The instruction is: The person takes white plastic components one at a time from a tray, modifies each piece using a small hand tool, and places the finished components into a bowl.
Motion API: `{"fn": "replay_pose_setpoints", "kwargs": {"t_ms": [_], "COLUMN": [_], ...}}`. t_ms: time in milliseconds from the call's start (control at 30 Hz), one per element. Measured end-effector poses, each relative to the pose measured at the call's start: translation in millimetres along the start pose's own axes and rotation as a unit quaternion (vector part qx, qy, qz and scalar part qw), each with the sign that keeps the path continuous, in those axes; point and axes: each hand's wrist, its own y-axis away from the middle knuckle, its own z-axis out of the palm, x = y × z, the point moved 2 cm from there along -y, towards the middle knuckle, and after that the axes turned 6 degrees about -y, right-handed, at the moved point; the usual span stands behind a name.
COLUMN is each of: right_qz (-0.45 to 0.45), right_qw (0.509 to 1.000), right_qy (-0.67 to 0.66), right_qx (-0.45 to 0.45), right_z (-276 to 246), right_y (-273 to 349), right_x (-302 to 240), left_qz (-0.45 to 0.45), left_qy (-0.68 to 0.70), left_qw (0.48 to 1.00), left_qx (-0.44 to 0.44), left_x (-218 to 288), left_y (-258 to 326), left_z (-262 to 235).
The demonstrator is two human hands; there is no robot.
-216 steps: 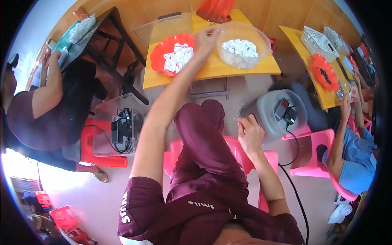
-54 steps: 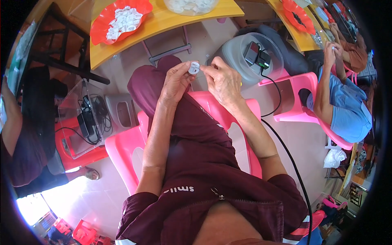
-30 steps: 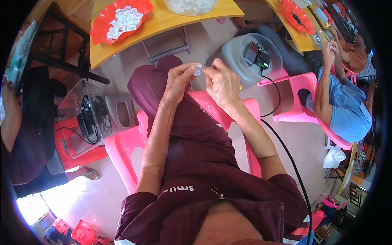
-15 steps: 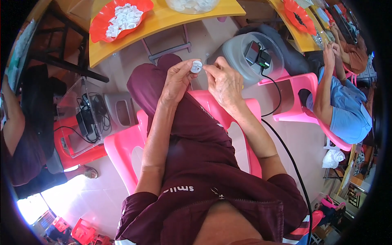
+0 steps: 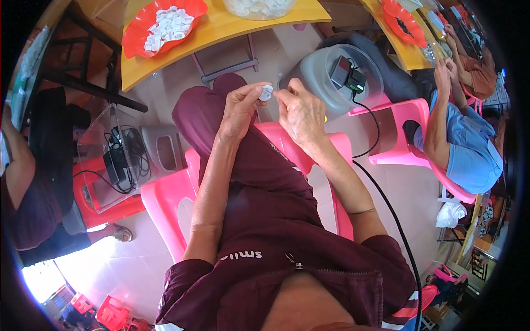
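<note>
Seated worker's left hand pinches small white round plastic part above lap; right hand fingertips close on its edge. Advisable: steady part, keep clear of yellow tabletop.

Floor: pale tiles, brightly lit at lower left.
Furniture: yellow table is set ahead; pink plastic chairs and a red stool are placed around.
</note>
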Motion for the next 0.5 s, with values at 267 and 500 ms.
{"fn": "replay_pose_setpoints", "kwargs": {"t_ms": [267,500], "right_qz": [0.011,0.012], "right_qw": [0.998,0.999], "right_qy": [-0.051,-0.031], "right_qx": [0.032,0.023], "right_z": [2.8,3.5], "right_y": [-0.9,-0.8], "right_x": [4.3,2.3], "left_qz": [-0.009,-0.008], "left_qy": [0.06,0.04], "left_qw": [0.998,0.999], "left_qx": [0.008,0.015], "left_x": [1.6,0.6], "left_y": [-2.3,-2.3], "left_z": [0.1,-1.1]}}
